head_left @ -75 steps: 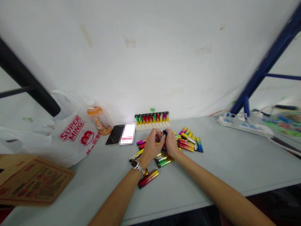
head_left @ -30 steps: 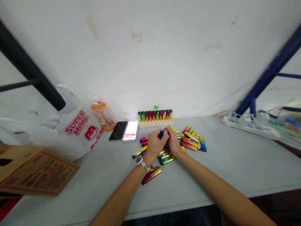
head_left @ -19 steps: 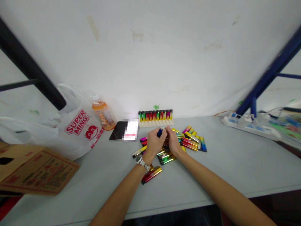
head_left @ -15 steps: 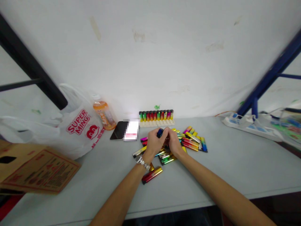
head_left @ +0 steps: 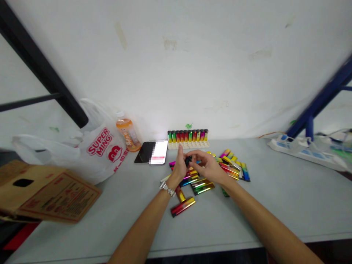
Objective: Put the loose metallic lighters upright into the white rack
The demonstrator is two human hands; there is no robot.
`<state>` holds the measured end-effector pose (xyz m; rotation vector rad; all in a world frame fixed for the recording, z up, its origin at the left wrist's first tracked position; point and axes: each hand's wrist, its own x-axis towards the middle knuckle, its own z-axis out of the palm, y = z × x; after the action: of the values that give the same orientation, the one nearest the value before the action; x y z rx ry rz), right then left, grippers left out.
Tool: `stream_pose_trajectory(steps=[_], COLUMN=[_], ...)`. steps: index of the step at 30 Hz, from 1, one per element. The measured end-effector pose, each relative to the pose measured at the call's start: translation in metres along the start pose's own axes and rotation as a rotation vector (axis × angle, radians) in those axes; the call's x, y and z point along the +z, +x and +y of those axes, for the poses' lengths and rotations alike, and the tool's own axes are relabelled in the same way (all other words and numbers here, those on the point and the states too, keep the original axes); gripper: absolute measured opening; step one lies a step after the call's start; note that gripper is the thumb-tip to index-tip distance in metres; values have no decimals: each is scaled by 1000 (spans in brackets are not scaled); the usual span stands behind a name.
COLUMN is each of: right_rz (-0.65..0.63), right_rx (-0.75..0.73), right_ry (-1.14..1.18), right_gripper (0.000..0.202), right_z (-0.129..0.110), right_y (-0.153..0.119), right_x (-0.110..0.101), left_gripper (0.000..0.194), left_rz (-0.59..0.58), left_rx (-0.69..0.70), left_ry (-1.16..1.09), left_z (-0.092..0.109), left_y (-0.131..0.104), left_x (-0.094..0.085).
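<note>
The left hand (head_left: 179, 167) has been turned thumb-up, its grip hidden; a dark piece (head_left: 188, 160) is now pinched by the right hand's (head_left: 210, 168) fingers. Handling seems shifted rightward.

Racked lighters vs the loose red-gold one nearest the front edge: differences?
Pose: the racked lighters stand upright; the front lighter lies flat.
Place: the racked lighters are in the pale rack; the front lighter is on the table.
Colour: the racked lighters vary; the front lighter is red-to-gold.
Both: colour-gradient bodies, dark ends.

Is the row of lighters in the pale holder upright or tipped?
Upright: the row of lighters stands side by side in the pale holder, black tops up.
</note>
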<state>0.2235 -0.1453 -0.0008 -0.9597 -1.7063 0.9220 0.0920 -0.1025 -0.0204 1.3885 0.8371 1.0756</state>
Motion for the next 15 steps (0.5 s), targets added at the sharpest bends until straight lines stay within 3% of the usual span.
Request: stream_pose_trajectory(steps=[2, 4, 7, 10, 15], right_rz=[-66, -92, -69, -7, 30], right_rx=[57, 101, 90, 10, -82], right_ry=[49, 79, 63, -30, -304], right_gripper=[31, 30, 29, 29, 23], right_z=[-1, -1, 0, 0, 9], right_y=[3, 6, 16, 38, 98], right_x=[-6, -12, -18, -23, -17], left_gripper=[83, 83, 69, 39, 14], left_rz=[-108, -116, 108, 306, 270], left_rx=[-47, -55, 20, 172, 235], left_ry=[-68, -52, 140, 438, 768], left_z=[0, 0, 3, 5, 0], left_y=[0, 0, -5, -13, -34], left_x=[-4, -7, -17, -33, -57])
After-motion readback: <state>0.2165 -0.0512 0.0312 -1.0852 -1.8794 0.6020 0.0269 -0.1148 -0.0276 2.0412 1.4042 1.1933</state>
